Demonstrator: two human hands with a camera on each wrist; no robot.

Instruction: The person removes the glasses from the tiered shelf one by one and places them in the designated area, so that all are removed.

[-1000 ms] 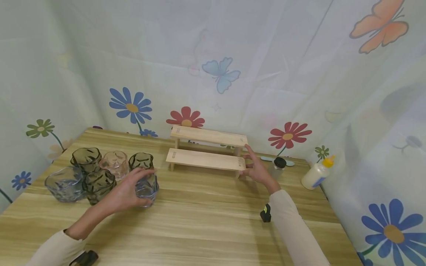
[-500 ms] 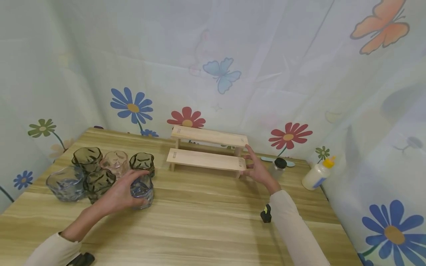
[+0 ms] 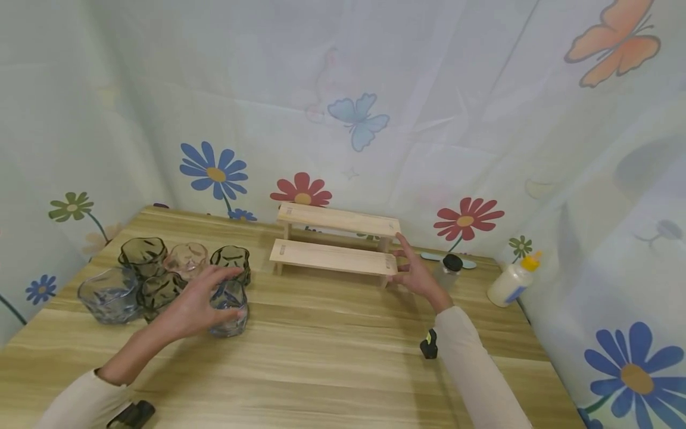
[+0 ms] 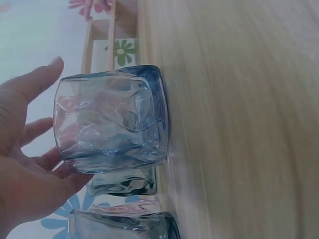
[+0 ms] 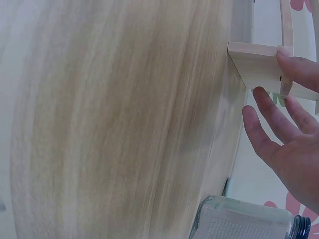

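Note:
A clear blue wavy tumbler (image 3: 229,310) stands upright on the table at the front right of a glass group. My left hand (image 3: 190,304) is spread around its rim, fingers relaxed. In the left wrist view, the thumb (image 4: 42,79) stands away from the blue glass, and the other fingers are partly behind it. On the right, a two-step wooden shelf (image 3: 332,257) stands against the backdrop. My right hand (image 3: 415,274) touches its right end with spread fingers. In the right wrist view, the thumb (image 5: 301,72) rests at the board's edge.
Several more wavy tumblers stand at left: smoky ones (image 3: 231,259), a pink one (image 3: 186,259) and another blue one (image 3: 109,298). Right of the shelf are a black-lidded jar (image 3: 449,271), a pale blue flat tool (image 3: 468,264) and a yellow-capped glue bottle (image 3: 511,283).
The blue tumbler has shifted slightly left, nearer the other glasses, and my left hand has loosened around it. My right hand has stayed at the shelf's end.

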